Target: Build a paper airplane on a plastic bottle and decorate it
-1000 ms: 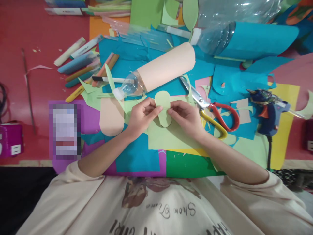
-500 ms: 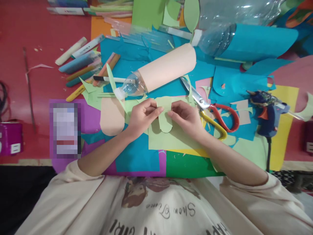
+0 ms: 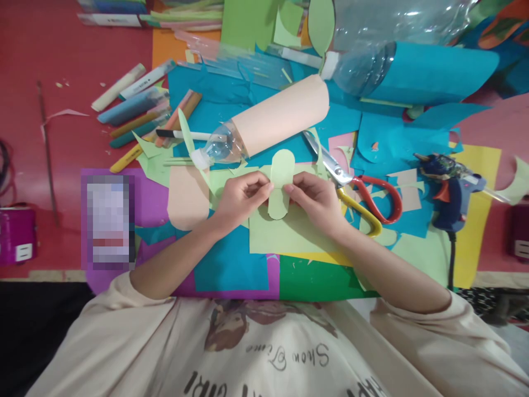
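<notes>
A light green paper strip with rounded ends (image 3: 281,165) stands between my two hands, a crease across its middle. My left hand (image 3: 243,196) pinches its left edge at the crease, and my right hand (image 3: 316,198) pinches the right edge at the same height. Under the strip lies a larger light green paper sheet (image 3: 297,237). Just beyond my hands a clear plastic bottle wrapped in peach paper (image 3: 281,116) rests on its side. Close to my right hand lie scissors with red and yellow handles (image 3: 345,176), blades pointing away to the upper left.
Markers (image 3: 132,113) lie at the left, above a phone with a blurred screen (image 3: 108,220). A peach paper piece (image 3: 188,198) sits by my left forearm. To the right is a blue glue gun (image 3: 452,201). Another bottle, wrapped in blue paper (image 3: 442,71), lies at the back right.
The far end of the green strip, bent over before, now stands up as a full rounded end. Both hands keep their pinch at nearly the same place.
</notes>
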The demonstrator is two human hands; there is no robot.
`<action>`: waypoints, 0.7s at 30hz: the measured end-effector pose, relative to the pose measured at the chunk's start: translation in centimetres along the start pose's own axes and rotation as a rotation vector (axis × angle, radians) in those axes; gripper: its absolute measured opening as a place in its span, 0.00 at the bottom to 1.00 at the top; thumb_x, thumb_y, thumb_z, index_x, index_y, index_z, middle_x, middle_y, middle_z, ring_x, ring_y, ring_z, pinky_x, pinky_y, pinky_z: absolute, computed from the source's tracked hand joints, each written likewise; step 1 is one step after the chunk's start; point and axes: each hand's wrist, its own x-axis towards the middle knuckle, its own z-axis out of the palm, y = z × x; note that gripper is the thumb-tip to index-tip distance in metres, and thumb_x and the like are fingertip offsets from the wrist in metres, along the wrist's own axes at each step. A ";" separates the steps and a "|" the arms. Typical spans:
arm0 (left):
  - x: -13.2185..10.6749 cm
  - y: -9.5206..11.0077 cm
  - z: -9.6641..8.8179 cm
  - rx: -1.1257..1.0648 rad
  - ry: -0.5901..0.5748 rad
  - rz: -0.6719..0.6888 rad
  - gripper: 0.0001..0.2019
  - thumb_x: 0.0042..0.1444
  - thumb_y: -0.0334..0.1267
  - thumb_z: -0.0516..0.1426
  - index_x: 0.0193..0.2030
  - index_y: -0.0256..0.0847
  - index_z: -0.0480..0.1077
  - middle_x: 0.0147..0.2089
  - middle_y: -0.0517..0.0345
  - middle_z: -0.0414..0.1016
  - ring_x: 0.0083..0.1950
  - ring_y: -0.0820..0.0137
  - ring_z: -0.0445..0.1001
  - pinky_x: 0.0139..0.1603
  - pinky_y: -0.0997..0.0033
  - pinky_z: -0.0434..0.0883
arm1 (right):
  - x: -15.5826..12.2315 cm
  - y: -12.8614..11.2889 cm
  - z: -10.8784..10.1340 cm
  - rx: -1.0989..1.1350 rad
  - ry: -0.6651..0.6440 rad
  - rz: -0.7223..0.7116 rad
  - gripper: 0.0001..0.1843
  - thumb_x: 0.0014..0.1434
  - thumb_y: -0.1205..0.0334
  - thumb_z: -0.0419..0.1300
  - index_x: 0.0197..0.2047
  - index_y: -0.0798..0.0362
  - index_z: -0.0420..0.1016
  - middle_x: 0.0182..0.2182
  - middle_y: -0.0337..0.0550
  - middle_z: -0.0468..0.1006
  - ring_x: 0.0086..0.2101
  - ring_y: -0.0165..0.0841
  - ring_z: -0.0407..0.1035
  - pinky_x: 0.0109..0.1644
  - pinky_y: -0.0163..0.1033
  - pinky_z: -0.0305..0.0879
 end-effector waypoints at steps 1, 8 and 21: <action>0.0 0.0 0.0 0.011 0.001 0.005 0.12 0.56 0.42 0.57 0.24 0.40 0.66 0.21 0.64 0.67 0.22 0.78 0.66 0.24 0.78 0.65 | 0.0 0.0 0.0 -0.001 -0.001 0.000 0.22 0.56 0.43 0.63 0.26 0.52 0.66 0.19 0.32 0.64 0.20 0.24 0.55 0.25 0.34 0.53; -0.1 0.0 -0.1 0.039 0.002 0.038 0.13 0.58 0.39 0.54 0.23 0.40 0.64 0.20 0.64 0.66 0.22 0.78 0.66 0.23 0.79 0.64 | -0.1 0.3 0.1 -0.031 -0.025 0.001 0.22 0.57 0.41 0.61 0.27 0.52 0.66 0.20 0.34 0.66 0.22 0.26 0.59 0.26 0.35 0.55; -0.3 -0.6 0.1 0.145 -0.024 0.013 0.23 0.57 0.55 0.58 0.22 0.41 0.59 0.19 0.64 0.63 0.21 0.76 0.63 0.20 0.77 0.60 | -0.2 0.7 0.1 -0.088 -0.080 0.005 0.16 0.60 0.47 0.59 0.32 0.52 0.66 0.24 0.34 0.64 0.24 0.26 0.58 0.28 0.36 0.54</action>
